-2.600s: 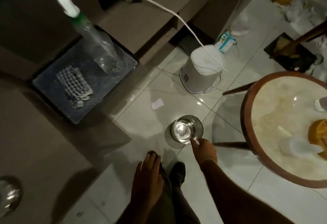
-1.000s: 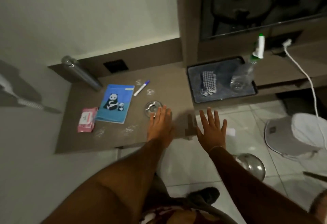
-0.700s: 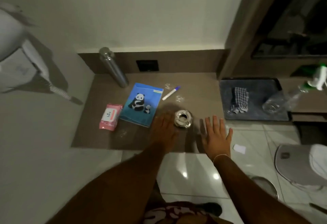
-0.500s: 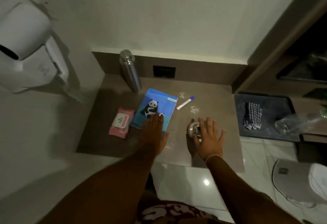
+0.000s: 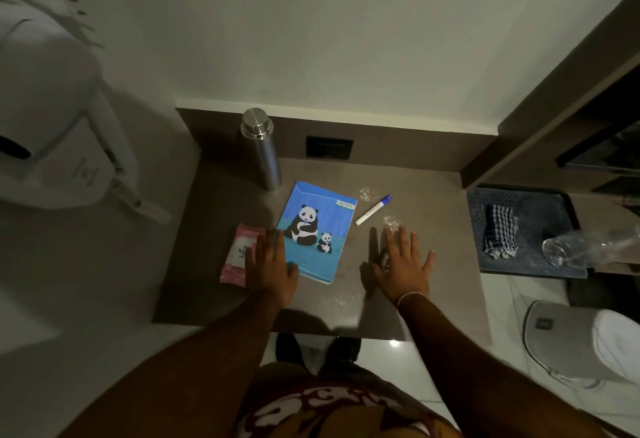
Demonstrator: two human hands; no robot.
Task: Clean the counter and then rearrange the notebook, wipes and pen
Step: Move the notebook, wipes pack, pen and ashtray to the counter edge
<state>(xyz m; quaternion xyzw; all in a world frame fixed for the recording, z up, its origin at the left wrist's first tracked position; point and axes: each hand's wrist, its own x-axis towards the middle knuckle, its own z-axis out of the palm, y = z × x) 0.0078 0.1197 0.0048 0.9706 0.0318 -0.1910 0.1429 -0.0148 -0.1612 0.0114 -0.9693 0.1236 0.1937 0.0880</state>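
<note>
A blue panda notebook (image 5: 318, 226) lies on the brown counter (image 5: 214, 264). A pink pack of wipes (image 5: 237, 257) lies to its left, and a white pen with a blue cap (image 5: 374, 209) to its right. White crumbs (image 5: 391, 220) are scattered on the counter. My left hand (image 5: 273, 264) hovers flat with fingers apart over the notebook's lower left corner and the wipes. My right hand (image 5: 403, 266), fingers spread, covers most of a small steel bowl (image 5: 383, 259).
A steel bottle (image 5: 261, 148) stands at the back of the counter. To the right, a dark tray (image 5: 523, 229) holds a checked cloth (image 5: 500, 231) and a clear spray bottle (image 5: 581, 245). A grey bin (image 5: 585, 344) stands on the floor. A white appliance (image 5: 52, 101) hangs at left.
The view has turned from the floor to the counter. My left hand moved left over the notebook edge and wipes; my right hand came forward over the steel bowl.
</note>
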